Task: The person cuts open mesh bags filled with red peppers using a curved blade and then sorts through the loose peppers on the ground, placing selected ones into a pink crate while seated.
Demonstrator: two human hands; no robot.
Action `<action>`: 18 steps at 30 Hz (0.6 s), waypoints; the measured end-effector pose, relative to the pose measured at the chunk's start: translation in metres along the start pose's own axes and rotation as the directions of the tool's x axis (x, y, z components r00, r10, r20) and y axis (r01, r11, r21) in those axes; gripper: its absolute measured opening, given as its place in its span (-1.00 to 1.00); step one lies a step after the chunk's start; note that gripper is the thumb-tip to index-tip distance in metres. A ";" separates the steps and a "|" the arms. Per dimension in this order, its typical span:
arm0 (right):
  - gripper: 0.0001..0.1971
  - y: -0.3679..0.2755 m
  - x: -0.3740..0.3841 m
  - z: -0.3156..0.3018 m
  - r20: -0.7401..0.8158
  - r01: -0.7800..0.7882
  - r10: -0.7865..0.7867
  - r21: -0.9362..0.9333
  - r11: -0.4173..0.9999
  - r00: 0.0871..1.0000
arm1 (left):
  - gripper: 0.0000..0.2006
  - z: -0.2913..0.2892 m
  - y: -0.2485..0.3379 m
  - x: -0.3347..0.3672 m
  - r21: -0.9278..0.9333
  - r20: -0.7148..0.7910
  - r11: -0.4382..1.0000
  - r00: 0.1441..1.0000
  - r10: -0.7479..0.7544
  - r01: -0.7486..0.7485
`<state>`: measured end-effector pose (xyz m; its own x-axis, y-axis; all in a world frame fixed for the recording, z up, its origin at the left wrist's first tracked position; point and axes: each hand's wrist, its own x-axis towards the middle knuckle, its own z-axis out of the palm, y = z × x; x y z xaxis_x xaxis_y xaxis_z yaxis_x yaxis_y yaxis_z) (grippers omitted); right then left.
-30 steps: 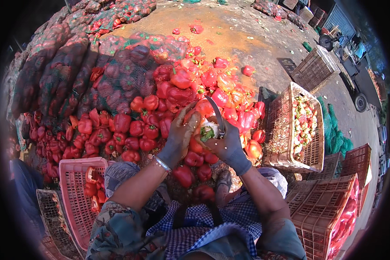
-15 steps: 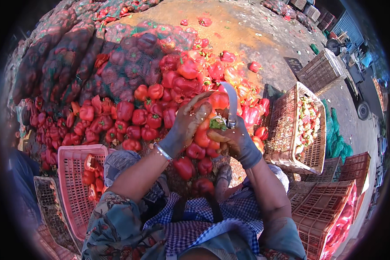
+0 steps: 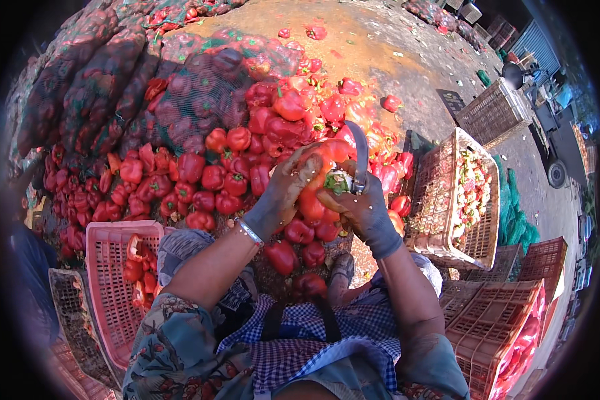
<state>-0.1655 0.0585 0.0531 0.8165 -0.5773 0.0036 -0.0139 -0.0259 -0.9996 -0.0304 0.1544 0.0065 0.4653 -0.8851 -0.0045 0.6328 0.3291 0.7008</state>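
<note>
In front of me, my gloved left hand (image 3: 280,200) is wrapped round a red bell pepper (image 3: 311,202). The pepper's cut opening faces my gloved right hand (image 3: 365,217), which grips a knife with a curved blade (image 3: 362,152), its tip pointing up and away. At that opening, by my right thumb, sits the green and pale core (image 3: 338,181); whether it is fully free of the flesh I cannot tell. The knife's handle is hidden in my right hand. Beneath and beyond both hands lies a heap of whole red peppers (image 3: 228,181).
A pink crate (image 3: 107,293) with cut peppers stands at my left. On my right are a crate (image 3: 440,193) of pepper cores, a stacked crate (image 3: 490,320) and green netting (image 3: 513,207). Filled mesh sacks (image 3: 93,87) lie far left. An upturned-looking crate (image 3: 497,110) stands far right.
The knife blade has tilted and shifted slightly with my right hand. The core at the pepper's opening has turned, showing more of its pale part. My left hand keeps its hold.
</note>
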 end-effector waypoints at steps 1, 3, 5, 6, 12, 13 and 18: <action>-0.58 -0.001 0.001 -0.001 -0.012 0.001 -0.001 -0.038 0.999 1.000 | -0.56 0.003 0.002 -0.002 0.051 -0.010 0.999 1.000 0.006 -0.006; -0.58 -0.006 0.001 -0.001 -0.027 0.008 -0.012 -0.114 0.993 1.000 | -0.56 0.011 0.009 -0.009 0.153 -0.029 0.988 0.999 0.021 -0.016; -0.55 -0.012 -0.001 0.003 -0.034 0.022 -0.029 -0.189 0.982 0.999 | -0.53 0.016 0.011 -0.009 0.232 -0.065 0.972 0.997 0.037 -0.021; -0.54 -0.009 -0.002 0.004 -0.047 0.052 -0.063 -0.207 0.977 0.997 | -0.52 0.017 0.011 -0.007 0.271 -0.079 0.962 0.996 0.047 -0.024; -0.58 -0.006 -0.008 0.006 -0.090 0.200 -0.239 -0.316 0.928 0.967 | -0.50 0.018 0.010 -0.003 0.271 -0.127 0.961 0.988 0.088 -0.051; -0.59 0.001 -0.006 0.003 -0.091 0.162 -0.186 -0.223 0.961 0.978 | -0.50 0.019 0.011 -0.002 0.283 -0.092 0.956 0.989 0.113 -0.082; -0.60 -0.026 -0.013 0.003 0.054 -0.246 0.240 0.203 0.948 0.969 | -0.49 0.025 0.019 -0.004 0.329 0.022 0.926 0.981 0.190 -0.187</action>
<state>-0.1743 0.0694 0.0785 0.8193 -0.5217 -0.2380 -0.0970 0.2830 -0.9542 -0.0356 0.1560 0.0373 0.5639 -0.8131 0.1445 0.2956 0.3621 0.8840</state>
